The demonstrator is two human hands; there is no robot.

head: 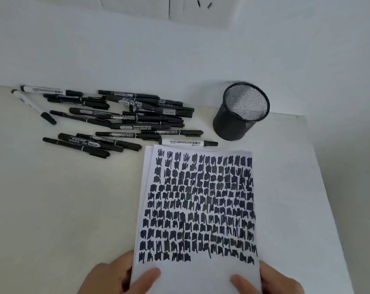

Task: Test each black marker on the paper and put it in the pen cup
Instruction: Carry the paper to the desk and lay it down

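A pale table (52,209) carries everything. On it lies a sheet of paper (196,274), nearly filled with rows of black scribbles. Behind it to the left sprawls a loose heap of markers (124,117); a mesh pen cup (240,112) stands upright to the right, apart from them. The left hand (116,274) and right hand (271,281) pinch the paper's near corners, thumbs on top.

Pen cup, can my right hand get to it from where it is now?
Probably yes: the right hand only holds the paper, and the bare table between it and the pen cup looks clear.
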